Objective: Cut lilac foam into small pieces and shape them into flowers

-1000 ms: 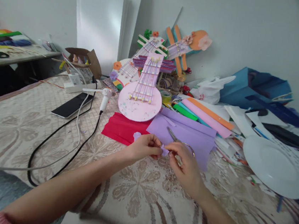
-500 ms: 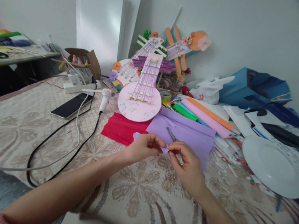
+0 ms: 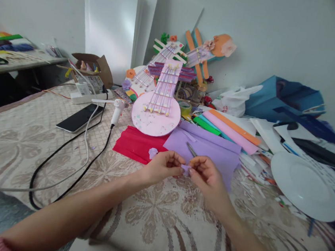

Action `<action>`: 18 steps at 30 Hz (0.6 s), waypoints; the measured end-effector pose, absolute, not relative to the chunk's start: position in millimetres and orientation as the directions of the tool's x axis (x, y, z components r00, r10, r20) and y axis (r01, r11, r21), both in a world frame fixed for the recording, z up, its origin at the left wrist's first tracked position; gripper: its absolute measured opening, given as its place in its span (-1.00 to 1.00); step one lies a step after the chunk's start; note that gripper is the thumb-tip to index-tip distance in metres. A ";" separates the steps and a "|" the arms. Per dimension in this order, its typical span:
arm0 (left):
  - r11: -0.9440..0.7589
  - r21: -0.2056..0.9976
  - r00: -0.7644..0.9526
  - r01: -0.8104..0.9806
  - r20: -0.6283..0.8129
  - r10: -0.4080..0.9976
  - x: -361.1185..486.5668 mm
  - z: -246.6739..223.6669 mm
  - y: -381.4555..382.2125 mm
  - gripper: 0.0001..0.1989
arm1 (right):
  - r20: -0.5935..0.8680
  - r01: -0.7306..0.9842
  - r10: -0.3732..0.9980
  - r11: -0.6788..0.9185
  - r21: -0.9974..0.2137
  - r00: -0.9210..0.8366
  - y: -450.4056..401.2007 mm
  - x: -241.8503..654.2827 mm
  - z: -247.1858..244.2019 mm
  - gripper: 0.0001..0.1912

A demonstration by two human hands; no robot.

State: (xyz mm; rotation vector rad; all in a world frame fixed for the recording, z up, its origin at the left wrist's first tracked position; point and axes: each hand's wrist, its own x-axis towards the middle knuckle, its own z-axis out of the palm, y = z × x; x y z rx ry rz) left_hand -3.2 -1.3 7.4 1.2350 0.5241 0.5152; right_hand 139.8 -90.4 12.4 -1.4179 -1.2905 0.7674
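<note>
My left hand and my right hand pinch a small piece of purple crepe paper between their fingertips. Both hands are closed on it, close together over the table. Behind them lies a larger sheet of purple crepe paper, with scissors on it, partly hidden by my right hand. A small purple paper flower rests on a red crepe paper sheet beside my left hand. Just beyond stands a pink handmade paper guitar with purple strings.
A white glue gun, its black cord and a phone lie at the left. Rolled coloured papers, paper scraps and a white plate are at the right. A blue bag and more craft guitars stand by the wall.
My right hand's fingers have shifted and curled around the purple paper piece, which has changed its angle. The small purple flower shows more fully now.
</note>
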 end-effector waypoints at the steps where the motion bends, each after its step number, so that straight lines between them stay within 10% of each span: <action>1: 0.255 0.963 0.762 -0.086 -0.101 0.639 -3.1 6.7 -1.6 -0.73 | 0.150 0.252 0.962 0.090 -0.964 0.230 -89.6 139.8 11.4 -0.86; 18: 0.163 0.986 0.806 0.040 -0.129 0.578 -2.6 1.6 -2.8 -0.75 | 0.107 0.319 0.971 0.035 -0.947 0.212 -88.7 142.4 6.1 -0.83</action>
